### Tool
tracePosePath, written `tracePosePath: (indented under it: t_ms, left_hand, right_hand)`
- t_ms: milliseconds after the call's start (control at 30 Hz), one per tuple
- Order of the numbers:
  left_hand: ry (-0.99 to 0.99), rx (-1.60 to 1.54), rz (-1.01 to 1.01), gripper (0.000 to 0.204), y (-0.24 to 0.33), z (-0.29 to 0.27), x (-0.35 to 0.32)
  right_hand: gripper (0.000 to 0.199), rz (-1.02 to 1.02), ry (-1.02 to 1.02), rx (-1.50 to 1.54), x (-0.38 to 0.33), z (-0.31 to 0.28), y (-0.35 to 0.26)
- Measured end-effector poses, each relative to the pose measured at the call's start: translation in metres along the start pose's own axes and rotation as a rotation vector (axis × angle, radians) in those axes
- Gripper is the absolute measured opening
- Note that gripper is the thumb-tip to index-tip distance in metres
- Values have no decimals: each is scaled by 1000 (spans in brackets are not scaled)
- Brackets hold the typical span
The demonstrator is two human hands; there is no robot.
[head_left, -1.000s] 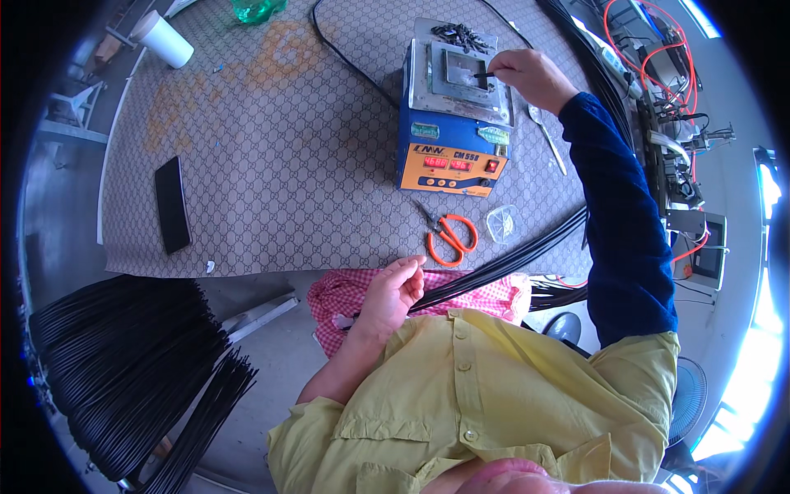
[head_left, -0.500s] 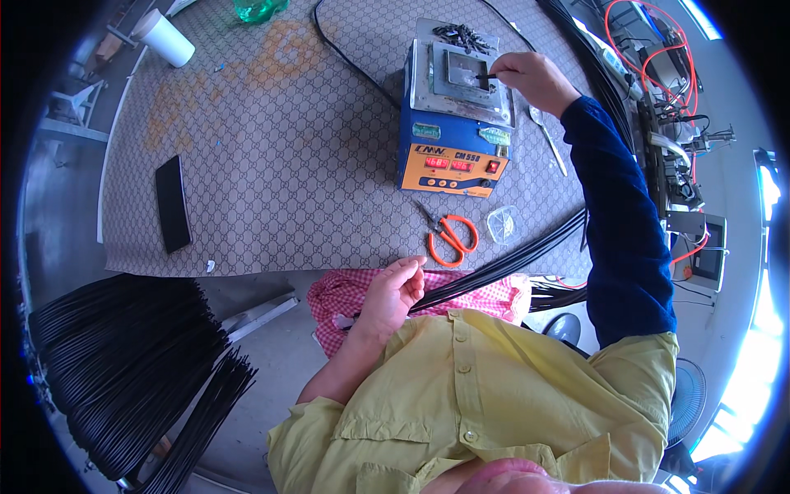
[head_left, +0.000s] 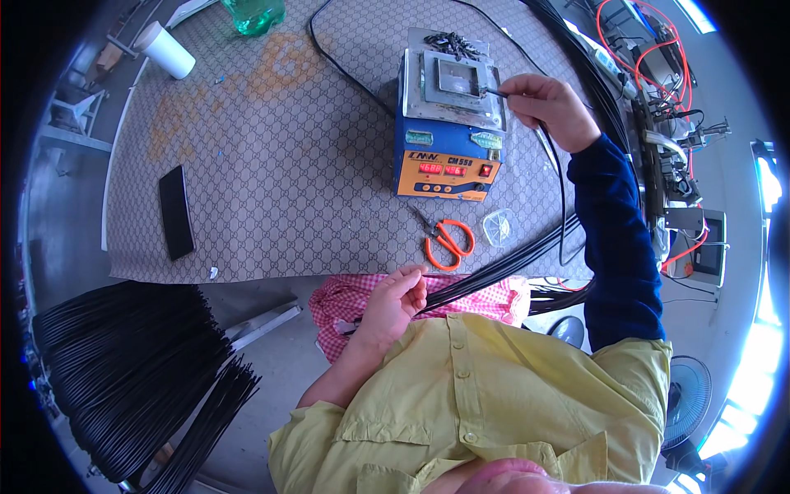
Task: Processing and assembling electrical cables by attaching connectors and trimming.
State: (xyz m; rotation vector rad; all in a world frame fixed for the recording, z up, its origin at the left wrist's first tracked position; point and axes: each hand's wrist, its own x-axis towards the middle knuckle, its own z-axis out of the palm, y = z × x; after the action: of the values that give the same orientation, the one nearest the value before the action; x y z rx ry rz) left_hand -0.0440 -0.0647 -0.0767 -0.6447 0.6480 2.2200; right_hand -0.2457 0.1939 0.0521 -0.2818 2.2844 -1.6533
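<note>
In my right hand (head_left: 553, 107), a thin black cable (head_left: 562, 202) is pinched near its end. That end points left, at the right rim of the square metal basin on a blue and orange solder pot (head_left: 444, 156). From the hand, the cable drops in a loop toward the table's front edge. My left hand (head_left: 397, 305) is at that edge with curled fingers, beside a bundle of black cables (head_left: 502, 262); whatever its fingers hold is hidden. Orange-handled cutters (head_left: 449, 244) and a small clear dish (head_left: 499, 227) lie between the pot and the bundle.
Dark scraps (head_left: 453, 44) are heaped behind the basin. A black phone (head_left: 175, 212) and a white cup (head_left: 166, 51) sit on the left, a green bottle (head_left: 253, 12) at the back. Many black cables (head_left: 123, 370) hang at lower left. Equipment with orange tubes (head_left: 671, 156) stands right.
My right hand has drawn back toward me and to the right, taking the cable end from over the basin to its right rim. The left hand has stayed nearly still.
</note>
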Motion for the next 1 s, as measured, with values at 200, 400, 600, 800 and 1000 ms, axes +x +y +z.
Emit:
tracePosePath:
  t_ms: [200,400,600,800,1000]
  left_hand:
    - [-1,22,6,15,0,3,0]
    - [-86,108,169,17,24,29,3]
    - [-220,43,254,24,68,78,23]
    - [-303,-15,221,30,86,113,35]
    - [-314,-20,198,26,88,119,39]
  right_hand:
    - [14,-52,0,19,-3,2,0]
    - [13,-90,-63,84,-11,11,1]
    - [13,-112,-101,12,-25,29,-10]
    - [15,-189,-170,-21,-29,37,-19]
    - [16,-195,-177,-17,-30,41,-18]
